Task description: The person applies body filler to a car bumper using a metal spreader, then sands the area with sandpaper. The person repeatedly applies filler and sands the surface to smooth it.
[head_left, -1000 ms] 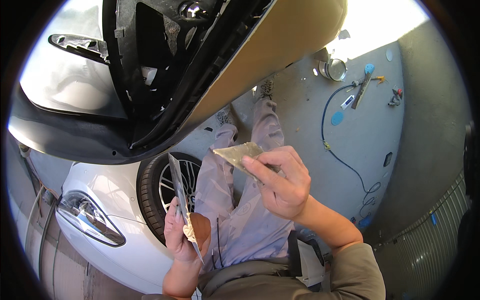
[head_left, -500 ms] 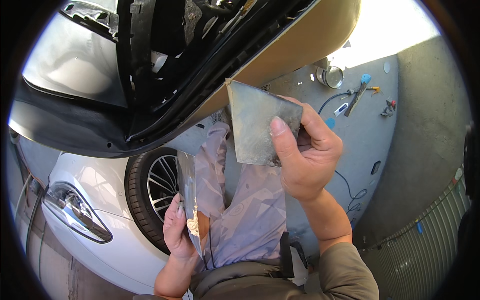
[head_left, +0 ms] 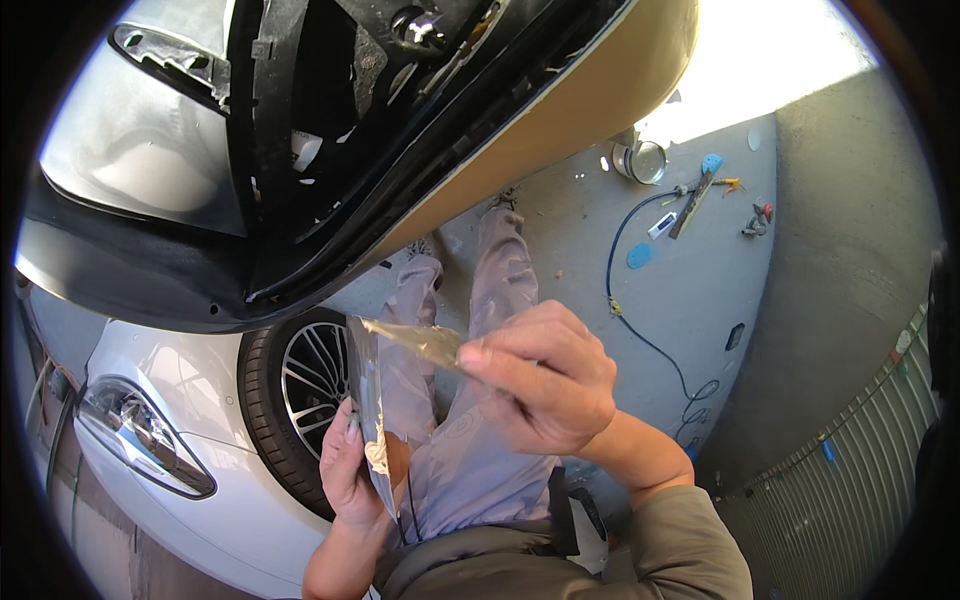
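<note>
My left hand (head_left: 346, 470) grips a thin grey plate (head_left: 364, 375), held nearly on edge in front of my legs. A lump of beige putty (head_left: 377, 453) clings to its lower part. In my right hand (head_left: 550, 380) is a flat metal putty spreader (head_left: 425, 343), pinched between thumb and fingers. The spreader is tilted almost edge-on, its far corner close to the plate's upper edge; I cannot tell if they touch. Above both hands stretches a large car body panel, apparently a bumper, with a beige outer face (head_left: 545, 130) and black inner side.
A white car (head_left: 190, 360) with a headlight (head_left: 145, 440) and a wheel (head_left: 300, 390) stands at the left. On the floor to the right lie a round tin (head_left: 645, 162), a dark hose (head_left: 612, 255), a long flat tool (head_left: 690, 208) and blue discs (head_left: 639, 256). A ribbed shutter (head_left: 850, 500) stands lower right.
My right hand has brought the spreader down and left, away from the panel's edge to the plate, turning it from broad face to nearly edge-on. The left hand has barely moved.
</note>
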Demonstrator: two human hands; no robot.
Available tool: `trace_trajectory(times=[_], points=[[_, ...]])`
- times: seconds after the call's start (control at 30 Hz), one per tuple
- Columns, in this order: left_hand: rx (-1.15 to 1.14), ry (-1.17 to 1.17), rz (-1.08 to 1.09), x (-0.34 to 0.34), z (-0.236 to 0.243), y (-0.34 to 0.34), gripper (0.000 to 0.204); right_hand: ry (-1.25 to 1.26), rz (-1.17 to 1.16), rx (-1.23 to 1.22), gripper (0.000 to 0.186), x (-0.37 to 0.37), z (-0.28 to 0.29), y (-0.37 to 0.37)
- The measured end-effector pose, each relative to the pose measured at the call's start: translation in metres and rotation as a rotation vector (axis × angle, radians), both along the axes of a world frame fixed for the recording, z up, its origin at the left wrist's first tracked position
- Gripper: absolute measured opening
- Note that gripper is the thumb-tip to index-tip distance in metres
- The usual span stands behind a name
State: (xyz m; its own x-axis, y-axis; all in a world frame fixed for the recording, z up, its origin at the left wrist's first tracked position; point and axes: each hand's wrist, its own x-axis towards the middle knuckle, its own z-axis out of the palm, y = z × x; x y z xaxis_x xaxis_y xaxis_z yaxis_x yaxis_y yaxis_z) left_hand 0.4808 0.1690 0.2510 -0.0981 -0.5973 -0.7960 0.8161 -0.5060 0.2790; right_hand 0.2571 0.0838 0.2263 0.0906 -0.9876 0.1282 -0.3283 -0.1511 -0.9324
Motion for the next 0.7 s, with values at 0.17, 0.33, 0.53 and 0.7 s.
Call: trace_trajectory(times=[0.17, 0.33, 0.53, 0.7], points=[[0.222, -0.103, 0.041, -0.015, 0.009, -0.008, 0.045, 0.228, 0.372, -0.392, 0.033, -0.013, 0.023, 0.015], [-0.109, 0.162, 0.018, -0.029, 0.011, -0.030, 0.041, 0.330, 0.243, -0.358, 0.035, -0.036, 0.035, 0.014], [-0.315, 0.441, 0.123, -0.055, 0.024, -0.056, 0.041, 0.317, 0.155, -0.154, 0.033, -0.050, 0.054, 0.000], [0.329, 0.029, 0.078, -0.072, 0.037, -0.061, 0.042, 0.332, 0.485, -0.397, 0.040, -0.070, 0.069, -0.014]])
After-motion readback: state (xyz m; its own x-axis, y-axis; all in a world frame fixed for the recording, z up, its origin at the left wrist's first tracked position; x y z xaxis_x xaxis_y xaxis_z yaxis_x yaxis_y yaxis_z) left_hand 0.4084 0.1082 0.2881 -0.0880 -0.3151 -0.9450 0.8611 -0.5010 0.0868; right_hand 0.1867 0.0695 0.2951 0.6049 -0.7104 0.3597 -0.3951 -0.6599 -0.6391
